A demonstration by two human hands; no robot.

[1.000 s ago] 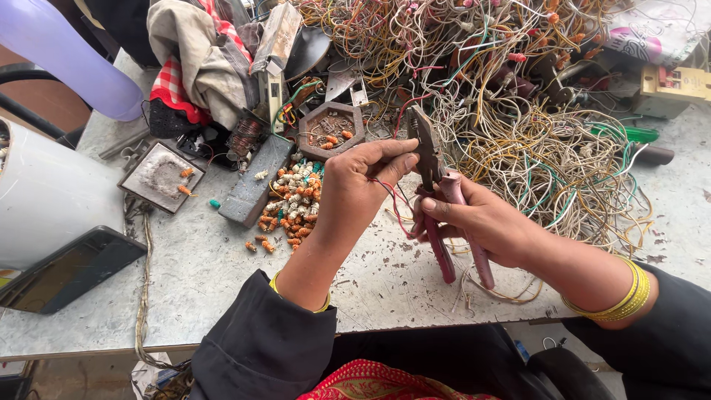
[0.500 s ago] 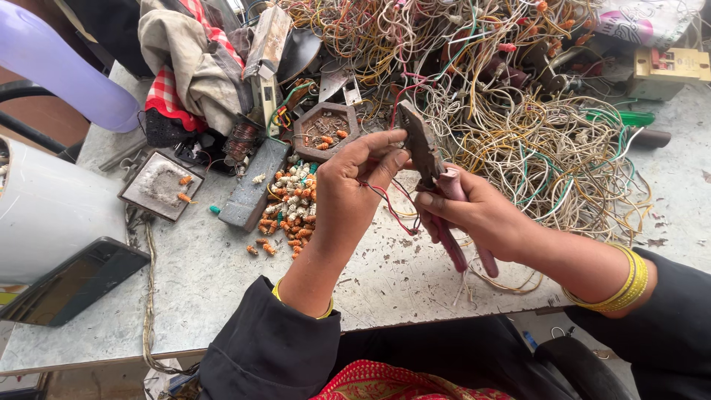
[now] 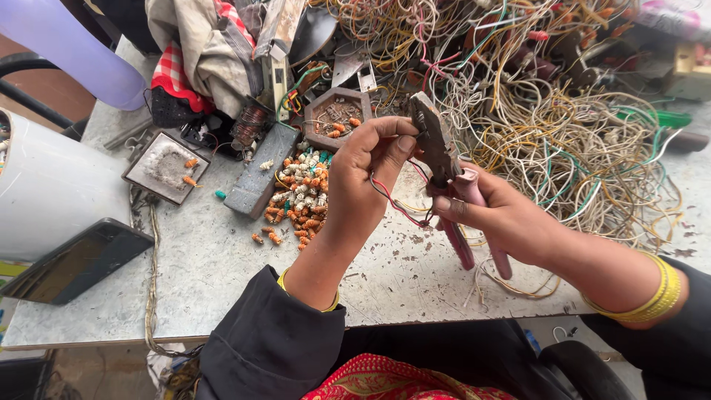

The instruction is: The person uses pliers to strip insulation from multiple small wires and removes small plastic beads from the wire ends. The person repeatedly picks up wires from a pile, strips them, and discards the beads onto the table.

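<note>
Right now the left hand (image 3: pixel 363 185) pinches a thin red wire (image 3: pixel 396 207) above the middle of the desk (image 3: pixel 222 259), and the right hand (image 3: pixel 503 218) squeezes pink pliers (image 3: pixel 448 174) on it. Little orange bits (image 3: pixel 300 196) already lie in a pile near the desk's middle, while a big wire heap (image 3: pixel 578 148) waits at the far right corner.

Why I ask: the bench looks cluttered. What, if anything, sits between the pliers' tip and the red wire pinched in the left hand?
Nothing visible does. The left hand pinches the red wire right at the pliers, gripped by the right hand; the wire tangle lies behind.
</note>
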